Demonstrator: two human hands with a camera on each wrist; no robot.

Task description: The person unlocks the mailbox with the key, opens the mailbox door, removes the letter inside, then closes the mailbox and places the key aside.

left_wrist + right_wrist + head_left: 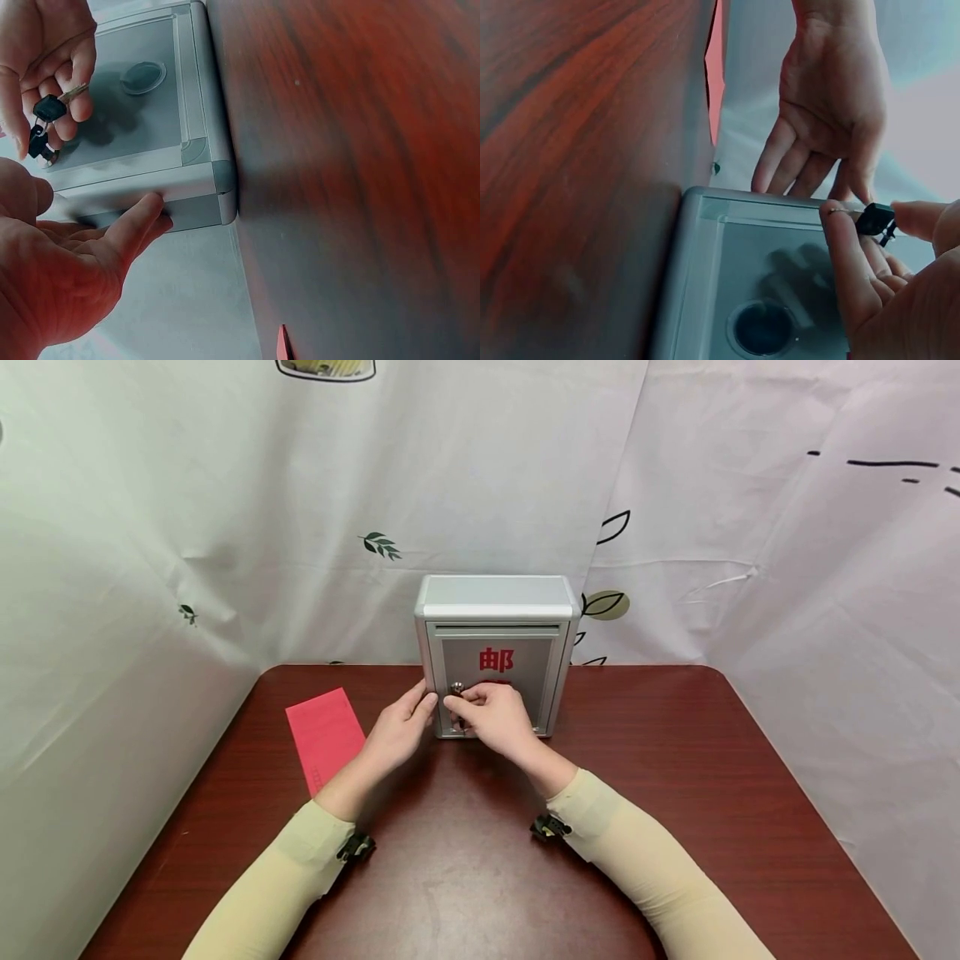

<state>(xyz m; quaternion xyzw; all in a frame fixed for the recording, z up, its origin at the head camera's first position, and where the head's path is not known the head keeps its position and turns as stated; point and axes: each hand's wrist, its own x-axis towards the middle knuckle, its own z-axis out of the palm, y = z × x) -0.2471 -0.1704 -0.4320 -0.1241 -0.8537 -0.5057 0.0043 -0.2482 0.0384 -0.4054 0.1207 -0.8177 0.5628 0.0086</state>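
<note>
A silver metal mailbox (495, 596) with red lettering and a slot near its top stands upright at the back of the table. My left hand (393, 731) rests against its left side, the fingers stretched along that side and the thumb by the front edge. At the lock (457, 687) on the left of the front door, my right hand (498, 718) pinches a black-headed key (37, 139) between thumb and fingers. A second key (50, 109) dangles from the same ring, its metal blade near the right fingers. How deep the pinched key sits in the lock is hidden.
A red envelope (326, 735) lies flat on the dark red wooden table (480, 877), left of the mailbox and partly behind the left forearm. White printed curtains (480, 468) hang behind and at both sides of the table. A round recess (142, 77) shows low on the mailbox door.
</note>
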